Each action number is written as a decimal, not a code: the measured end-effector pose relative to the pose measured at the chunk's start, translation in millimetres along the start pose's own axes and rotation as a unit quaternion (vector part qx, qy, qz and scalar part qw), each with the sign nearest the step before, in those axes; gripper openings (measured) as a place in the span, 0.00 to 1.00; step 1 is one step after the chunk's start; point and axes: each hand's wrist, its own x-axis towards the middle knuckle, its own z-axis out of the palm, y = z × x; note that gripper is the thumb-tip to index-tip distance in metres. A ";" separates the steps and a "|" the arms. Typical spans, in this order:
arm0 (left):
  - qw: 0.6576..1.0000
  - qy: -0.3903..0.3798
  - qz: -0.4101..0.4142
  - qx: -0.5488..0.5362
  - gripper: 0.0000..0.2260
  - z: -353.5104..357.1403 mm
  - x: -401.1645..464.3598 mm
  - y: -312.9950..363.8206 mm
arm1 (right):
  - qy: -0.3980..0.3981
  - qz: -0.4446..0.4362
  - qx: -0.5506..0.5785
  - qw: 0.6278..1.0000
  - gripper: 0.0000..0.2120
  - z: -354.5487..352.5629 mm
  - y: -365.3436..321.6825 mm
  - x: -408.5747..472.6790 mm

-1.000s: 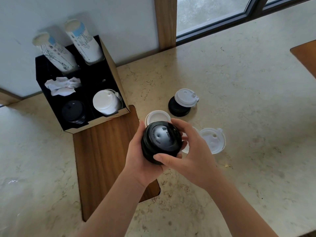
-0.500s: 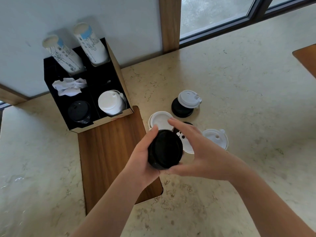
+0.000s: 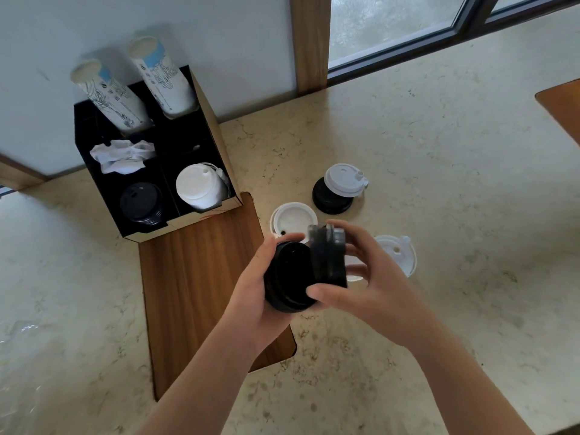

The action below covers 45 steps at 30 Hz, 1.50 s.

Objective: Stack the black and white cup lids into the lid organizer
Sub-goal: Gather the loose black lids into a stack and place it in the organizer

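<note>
My left hand (image 3: 251, 296) grips a stack of black lids (image 3: 287, 277), underside toward me. My right hand (image 3: 367, 284) holds more black lids (image 3: 328, 255) on edge, tilted against that stack. The lid organizer (image 3: 216, 133), a black box with cardboard sides, stands at the back left. Its front compartments hold a stack of black lids (image 3: 141, 202) and a stack of white lids (image 3: 197, 186). On the counter lie a white lid (image 3: 293, 219), a white lid (image 3: 343, 180) resting on a black lid (image 3: 329, 202), and another white lid (image 3: 398, 255) behind my right hand.
Two tall paper cup stacks (image 3: 157, 76) lean out of the organizer's rear compartments, and crumpled white paper (image 3: 120, 155) fills a middle slot. A dark wooden board (image 3: 201, 277) lies on the marble counter (image 3: 439, 183) below the organizer. A window frame (image 3: 309, 42) runs behind.
My right hand has pulled some black lids off the stack and turned them on edge. The view has shifted slightly, with the organizer now lower and further right.
</note>
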 end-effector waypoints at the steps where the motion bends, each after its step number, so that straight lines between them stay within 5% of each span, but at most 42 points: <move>1: 1.000 -0.010 -0.005 -0.001 0.32 1.7 -0.3 -0.7 | -0.003 -0.002 -0.036 0.999 0.40 2.5 -0.5 -0.1; 6: 0.999 -0.022 -0.027 -0.017 0.28 7.9 1.9 1.0 | 0.002 -0.035 -0.170 0.985 0.43 15.5 -9.0 5.0; 10: 0.996 -0.031 -0.050 -0.065 0.31 5.1 3.1 4.8 | 0.026 -0.012 -0.025 0.999 0.40 5.8 -22.9 2.7; 13: 0.987 -0.064 -0.072 -0.131 0.25 0.5 3.3 6.9 | -0.022 -0.056 0.128 0.990 0.24 3.2 -42.8 6.1; 15: 0.982 -0.067 -0.086 -0.156 0.24 -0.6 3.0 7.6 | -0.009 -0.054 0.142 0.988 0.22 -0.7 -48.0 5.2; 17: 0.981 -0.068 -0.092 -0.157 0.24 -0.8 3.4 7.5 | 0.065 -0.013 0.086 0.994 0.32 -10.7 -41.5 2.8; 21: 0.986 -0.037 -0.095 -0.134 0.21 0.9 5.1 3.2 | 0.021 -0.029 -0.089 0.995 0.45 -9.3 -29.2 1.2; 25: 0.989 -0.013 -0.098 -0.107 0.25 5.6 4.7 1.2 | -0.091 -0.096 -0.268 0.954 0.49 3.8 -26.8 8.1; 33: 0.988 0.047 -0.138 -0.047 0.30 7.9 7.8 6.6 | -0.140 -0.123 -0.374 0.908 0.49 6.2 -25.0 8.3; 39: 0.988 0.000 -0.148 -0.050 0.35 8.6 0.7 8.0 | -0.164 -0.062 -0.231 0.957 0.57 0.9 -21.3 5.1; 45: 0.989 -0.022 -0.120 -0.084 0.39 10.3 -2.4 3.4 | -0.033 -0.032 -0.123 0.991 0.50 3.9 -17.6 -5.3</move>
